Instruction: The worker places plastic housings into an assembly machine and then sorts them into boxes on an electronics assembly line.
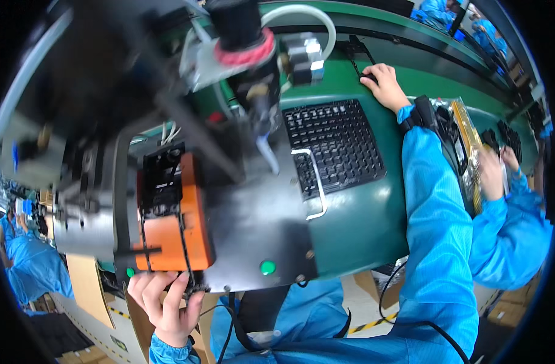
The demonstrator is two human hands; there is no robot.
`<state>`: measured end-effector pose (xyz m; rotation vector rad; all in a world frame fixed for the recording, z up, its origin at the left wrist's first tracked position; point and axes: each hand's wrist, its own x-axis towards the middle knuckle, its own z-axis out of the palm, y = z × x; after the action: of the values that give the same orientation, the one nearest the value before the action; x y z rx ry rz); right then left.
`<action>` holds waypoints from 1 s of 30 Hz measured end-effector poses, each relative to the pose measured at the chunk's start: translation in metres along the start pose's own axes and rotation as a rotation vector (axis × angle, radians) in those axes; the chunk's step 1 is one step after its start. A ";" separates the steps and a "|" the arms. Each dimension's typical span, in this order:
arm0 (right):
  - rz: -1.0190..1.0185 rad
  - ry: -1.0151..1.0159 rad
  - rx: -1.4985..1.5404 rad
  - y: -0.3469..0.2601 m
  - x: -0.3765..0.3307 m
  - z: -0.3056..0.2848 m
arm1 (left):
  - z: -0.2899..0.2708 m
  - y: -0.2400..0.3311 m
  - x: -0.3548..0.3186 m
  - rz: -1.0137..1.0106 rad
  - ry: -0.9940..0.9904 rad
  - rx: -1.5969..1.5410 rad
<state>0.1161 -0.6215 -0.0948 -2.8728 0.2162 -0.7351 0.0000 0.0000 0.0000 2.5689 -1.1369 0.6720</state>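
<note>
My left hand (167, 301) grips the near end of a thin black strip part (181, 236) that lies across an orange fixture block (194, 225) on a machine's black base plate (256, 224). My right hand (383, 82) reaches far out over the green conveyor belt (362, 224) and rests its fingers on a small black part (370, 77) there. A black grid tray (338, 145) with several small cells lies on the belt between the hands. Above the plate hangs the machine's tool head (253, 67) with a red collar.
A green round button (267, 267) sits on the plate's near edge. Another person in a blue coat (511, 230) works at my right beside a clear bag of parts (462, 142). A person in blue stands at far left (29, 261). Cardboard boxes (86, 285) stand below.
</note>
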 end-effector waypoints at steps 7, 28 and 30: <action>-0.098 0.258 -0.012 -0.088 -0.113 -0.090 | 0.004 -0.013 0.006 0.135 0.131 -0.209; 0.255 0.137 -0.079 -0.174 -0.322 -0.099 | -0.060 -0.033 -0.158 0.240 0.737 -0.103; 0.270 0.126 -0.070 -0.173 -0.317 -0.094 | -0.057 -0.038 -0.221 0.188 0.964 -0.098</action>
<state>-0.1873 -0.4070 -0.1258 -2.7822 0.6438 -0.8680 -0.1190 0.1879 -0.0644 1.6598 -0.9918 1.5948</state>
